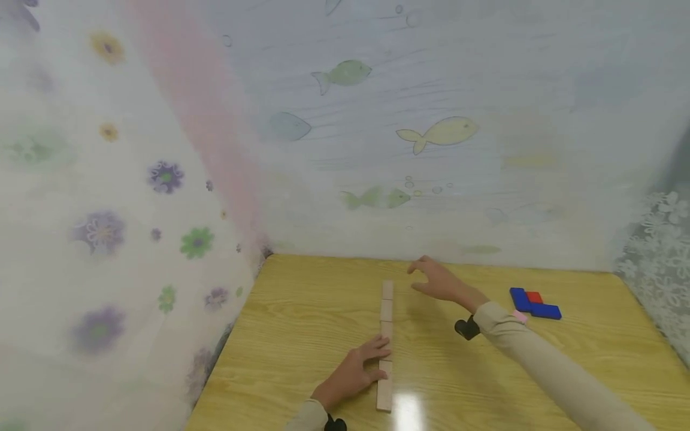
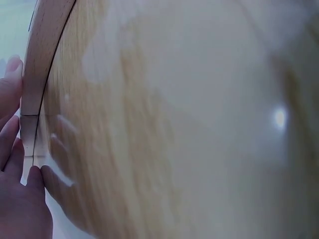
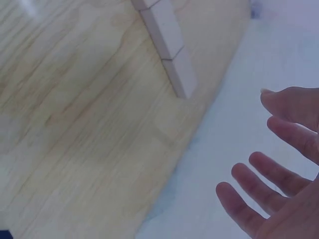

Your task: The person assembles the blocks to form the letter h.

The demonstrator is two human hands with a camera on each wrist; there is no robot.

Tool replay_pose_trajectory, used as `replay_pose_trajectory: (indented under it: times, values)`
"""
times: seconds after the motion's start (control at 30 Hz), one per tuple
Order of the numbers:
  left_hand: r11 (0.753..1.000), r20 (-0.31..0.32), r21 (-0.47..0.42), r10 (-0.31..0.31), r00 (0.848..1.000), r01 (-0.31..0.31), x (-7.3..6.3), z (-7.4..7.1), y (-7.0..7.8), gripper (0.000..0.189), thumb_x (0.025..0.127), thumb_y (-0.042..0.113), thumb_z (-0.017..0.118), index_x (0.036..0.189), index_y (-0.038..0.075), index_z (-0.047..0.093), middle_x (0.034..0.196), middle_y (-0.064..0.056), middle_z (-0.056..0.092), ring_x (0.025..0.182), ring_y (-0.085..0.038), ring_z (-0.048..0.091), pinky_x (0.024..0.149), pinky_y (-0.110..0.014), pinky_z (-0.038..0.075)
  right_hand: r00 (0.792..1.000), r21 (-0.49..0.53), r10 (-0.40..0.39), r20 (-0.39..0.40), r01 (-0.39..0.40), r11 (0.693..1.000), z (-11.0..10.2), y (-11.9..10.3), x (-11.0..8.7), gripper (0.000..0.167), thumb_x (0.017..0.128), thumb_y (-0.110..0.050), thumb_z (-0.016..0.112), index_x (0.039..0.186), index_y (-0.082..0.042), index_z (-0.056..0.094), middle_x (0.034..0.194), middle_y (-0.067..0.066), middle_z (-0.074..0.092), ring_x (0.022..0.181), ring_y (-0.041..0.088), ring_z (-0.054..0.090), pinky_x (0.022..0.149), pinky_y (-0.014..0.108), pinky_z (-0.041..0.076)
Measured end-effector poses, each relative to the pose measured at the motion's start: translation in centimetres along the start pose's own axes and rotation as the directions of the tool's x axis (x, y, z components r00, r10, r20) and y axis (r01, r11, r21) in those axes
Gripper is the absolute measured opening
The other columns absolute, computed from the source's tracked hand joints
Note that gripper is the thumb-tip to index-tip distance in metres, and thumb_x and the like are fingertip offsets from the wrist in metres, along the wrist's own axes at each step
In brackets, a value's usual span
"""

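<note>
A straight row of light wooden blocks (image 1: 386, 310) runs end to end from the table's front toward the wall. Beside its nearer half, my left hand (image 1: 350, 372) touches the row from the left, fingertips and thumb on the blocks. The left wrist view shows those fingers (image 2: 14, 149) fairly straight along the side of the blocks (image 2: 45, 59). My right hand (image 1: 439, 282) is raised to the right of the row's far end, fingers spread and loosely bent, holding nothing. In the right wrist view that hand (image 3: 284, 184) is apart from the end block (image 3: 180, 74).
On the right of the table (image 1: 318, 299) lie two blue blocks (image 1: 545, 310) and a red block (image 1: 533, 297), with a pink piece (image 1: 520, 316) partly behind the right sleeve. A painted wall (image 1: 345, 155) borders the back edge; a flowered wall (image 1: 124, 281) stands at the left.
</note>
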State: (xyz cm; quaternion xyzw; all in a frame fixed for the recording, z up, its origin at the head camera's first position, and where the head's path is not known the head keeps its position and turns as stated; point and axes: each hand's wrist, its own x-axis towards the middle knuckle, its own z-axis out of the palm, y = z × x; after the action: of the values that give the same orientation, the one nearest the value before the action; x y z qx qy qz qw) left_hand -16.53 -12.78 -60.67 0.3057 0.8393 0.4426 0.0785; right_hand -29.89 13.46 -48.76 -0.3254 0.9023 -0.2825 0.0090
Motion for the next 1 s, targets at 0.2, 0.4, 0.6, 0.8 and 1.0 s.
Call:
replay_pose_trajectory:
  times: [0.2,0.4,0.6,0.8,1.0]
  values:
    - [1.0,0.002,0.014,0.006,1.0,-0.006,-0.1,-0.2,0.3,0.047,0.087,0.022,0.068,0.13,0.008,0.057,0.147,0.0,0.039,0.14,-0.02,0.025,0.111,-0.043,0.026,1.0,0.0,0.006,0.004,-0.006,1.0,-1.3,-0.1,-1.7,0.027,0.088,-0.013,0.064,0.112,0.0,0.06,0.111,0.017,0.056,0.103,0.036,0.055,0.085,0.05,0.049]
    - [1.0,0.005,-0.004,0.002,1.0,-0.002,0.0,-0.2,0.3,0.048,0.087,0.024,0.068,0.131,0.009,0.056,0.148,0.0,0.039,0.14,-0.02,0.025,0.111,-0.043,0.026,1.0,0.003,0.005,0.017,-0.005,1.0,-2.2,-0.1,-3.0,0.027,0.089,-0.013,0.064,0.113,-0.001,0.06,0.112,0.016,0.056,0.101,0.036,0.056,0.084,0.049,0.049]
    - [1.0,0.003,-0.007,0.001,1.0,-0.001,0.0,-0.1,0.2,0.048,0.087,0.025,0.068,0.13,0.009,0.057,0.147,0.0,0.039,0.14,-0.02,0.025,0.111,-0.043,0.026,0.999,-0.011,-0.016,0.04,0.017,1.0,-2.6,-0.2,-3.9,0.027,0.09,-0.014,0.064,0.113,-0.002,0.061,0.112,0.015,0.057,0.101,0.036,0.056,0.082,0.048,0.05]
    - [1.0,0.001,-0.004,0.008,1.0,-0.008,0.1,-0.1,0.4,0.047,0.087,0.023,0.068,0.13,0.007,0.057,0.147,-0.001,0.039,0.14,-0.021,0.025,0.111,-0.043,0.026,0.999,-0.007,-0.033,0.034,0.033,0.999,-2.8,-0.1,-5.0,0.026,0.09,-0.015,0.064,0.113,-0.003,0.061,0.118,0.019,0.055,0.105,0.038,0.055,0.084,0.051,0.049]
    - [1.0,0.0,-0.008,-0.004,1.0,0.004,0.0,-0.2,0.6,0.047,0.086,0.022,0.068,0.13,0.007,0.057,0.147,-0.001,0.039,0.14,-0.02,0.025,0.112,-0.043,0.026,0.999,-0.021,-0.018,0.033,0.018,1.0,-2.8,0.5,-6.3,0.026,0.089,-0.015,0.064,0.113,-0.005,0.061,0.115,0.015,0.056,0.106,0.036,0.055,0.085,0.051,0.048]
